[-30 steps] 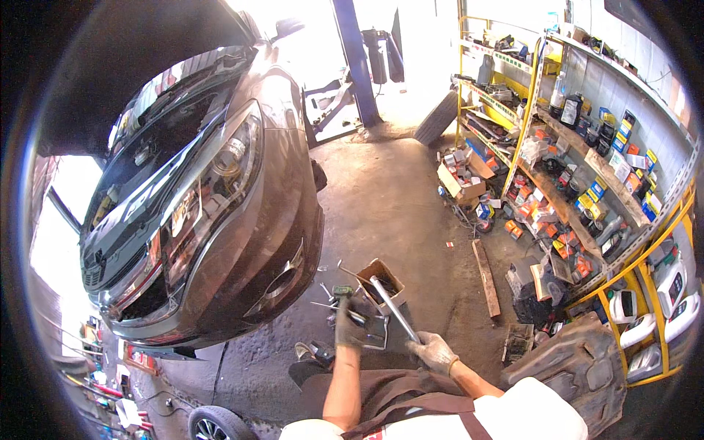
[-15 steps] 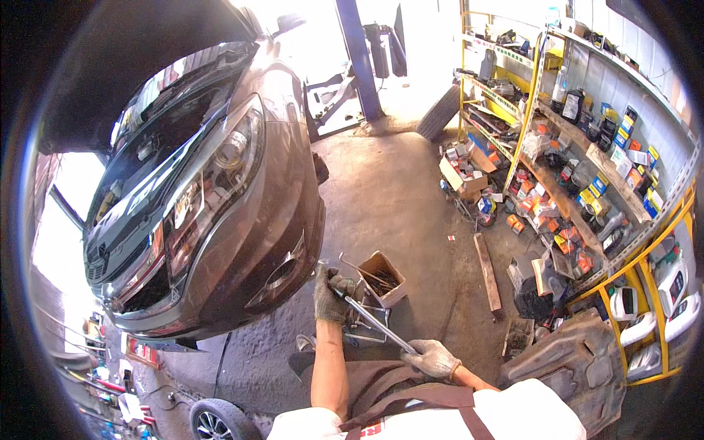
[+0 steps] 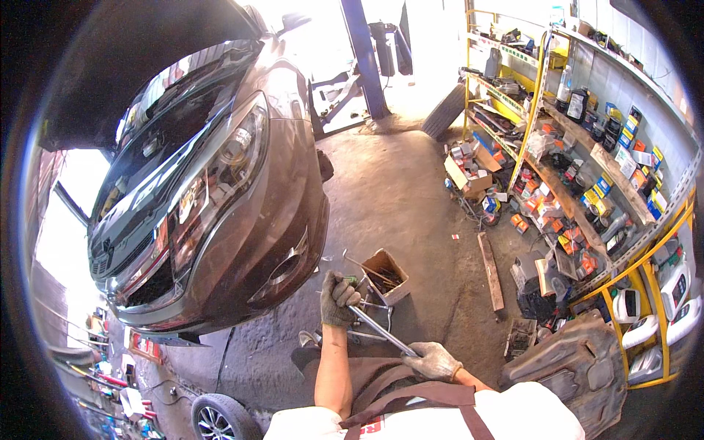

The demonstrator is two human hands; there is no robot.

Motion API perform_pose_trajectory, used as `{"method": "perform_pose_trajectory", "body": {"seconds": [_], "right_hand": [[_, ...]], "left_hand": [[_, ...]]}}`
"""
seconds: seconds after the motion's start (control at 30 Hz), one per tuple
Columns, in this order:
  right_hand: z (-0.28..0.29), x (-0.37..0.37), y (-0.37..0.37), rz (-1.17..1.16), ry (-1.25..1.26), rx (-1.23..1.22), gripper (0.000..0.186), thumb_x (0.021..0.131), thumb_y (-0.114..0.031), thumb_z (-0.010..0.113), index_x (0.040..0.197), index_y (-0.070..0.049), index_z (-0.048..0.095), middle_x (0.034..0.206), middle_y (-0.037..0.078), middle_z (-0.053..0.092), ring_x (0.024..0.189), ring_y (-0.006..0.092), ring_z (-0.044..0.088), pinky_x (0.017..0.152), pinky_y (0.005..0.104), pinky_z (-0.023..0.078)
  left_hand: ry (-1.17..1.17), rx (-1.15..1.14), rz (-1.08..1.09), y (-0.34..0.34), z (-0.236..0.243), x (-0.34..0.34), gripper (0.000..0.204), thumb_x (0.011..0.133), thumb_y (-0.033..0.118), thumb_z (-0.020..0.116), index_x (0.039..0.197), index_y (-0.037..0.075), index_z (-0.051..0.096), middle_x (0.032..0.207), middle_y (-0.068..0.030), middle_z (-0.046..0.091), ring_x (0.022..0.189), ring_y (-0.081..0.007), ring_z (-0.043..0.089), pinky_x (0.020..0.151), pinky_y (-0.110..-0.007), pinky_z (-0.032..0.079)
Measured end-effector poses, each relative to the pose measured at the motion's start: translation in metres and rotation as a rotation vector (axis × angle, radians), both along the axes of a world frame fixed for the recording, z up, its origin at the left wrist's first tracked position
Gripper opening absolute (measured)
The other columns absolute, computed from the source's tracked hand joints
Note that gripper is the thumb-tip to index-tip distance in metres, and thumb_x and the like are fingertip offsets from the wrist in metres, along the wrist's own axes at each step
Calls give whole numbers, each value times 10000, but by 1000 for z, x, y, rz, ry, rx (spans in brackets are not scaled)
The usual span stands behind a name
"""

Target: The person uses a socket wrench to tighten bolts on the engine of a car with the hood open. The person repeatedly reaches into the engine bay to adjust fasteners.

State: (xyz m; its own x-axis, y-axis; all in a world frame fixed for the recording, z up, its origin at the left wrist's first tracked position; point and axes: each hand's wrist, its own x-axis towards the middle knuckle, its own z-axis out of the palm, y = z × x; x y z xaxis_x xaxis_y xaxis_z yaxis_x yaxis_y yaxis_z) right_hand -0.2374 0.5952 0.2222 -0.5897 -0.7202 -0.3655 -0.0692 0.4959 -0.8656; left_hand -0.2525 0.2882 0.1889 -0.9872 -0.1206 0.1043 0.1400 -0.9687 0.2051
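A long silver metal bar (image 3: 383, 331) runs diagonally between my gloved hands, low in the middle of the head view. My left hand (image 3: 339, 301) is closed round its upper end; a small green part shows just beside the fingers, its shape unclear. My right hand (image 3: 431, 361), in a pale glove, grips the lower end. Behind the bar, a cardboard box (image 3: 398, 292) holding long dark metal pieces stands on the floor (image 3: 378, 183), with more metal tools lying beside it. The dark car's front bumper (image 3: 290, 273) is just beyond my left hand.
A car (image 3: 183, 213) with its hood raised fills the left, a loose wheel (image 3: 218, 424) below it. A blue lift post (image 3: 372, 66) and tyre (image 3: 441, 110) are at the back. Right are shelves (image 3: 594, 158) of boxes, a wooden plank (image 3: 491, 271) and a dark molded panel (image 3: 565, 367).
My left hand has moved up and left from over the floor tools to the bar's upper end and closed round it. The bar now lies lower, my right hand still on it.
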Motion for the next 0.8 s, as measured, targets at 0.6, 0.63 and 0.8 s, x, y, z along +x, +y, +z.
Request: {"method": "perform_pose_trajectory", "body": {"seconds": [0.6, 0.63, 0.8], "right_hand": [[-4, 12, 9, -59, -88, 40, 374, 887, -337, 685, 1101, -32, 712, 856, 133, 717, 776, 197, 665, 737, 349, 525], [-4, 14, 10, -70, -122, 39, 377, 888, -338, 686, 1110, -33, 713, 860, 131, 719, 779, 191, 662, 738, 346, 524], [5, 16, 9, -118, -138, 69, 413, 883, -343, 690, 1126, -10, 707, 892, 154, 722, 806, 185, 664, 758, 344, 525]], "left_hand": [[-71, -34, 32, 25, 9, -1, 420, 1069, 374, 431, 982, 59, 695, 518, 82, 300, 408, -53, 267, 472, -249, 280], [-72, -38, 27, 27, 9, -1, 417, 1068, 373, 434, 981, 59, 695, 520, 80, 303, 409, -53, 267, 470, -248, 279], [-150, -186, 95, 42, 10, -3, 348, 1049, 363, 492, 921, 100, 679, 526, 86, 300, 408, -52, 268, 459, -240, 294]]}}
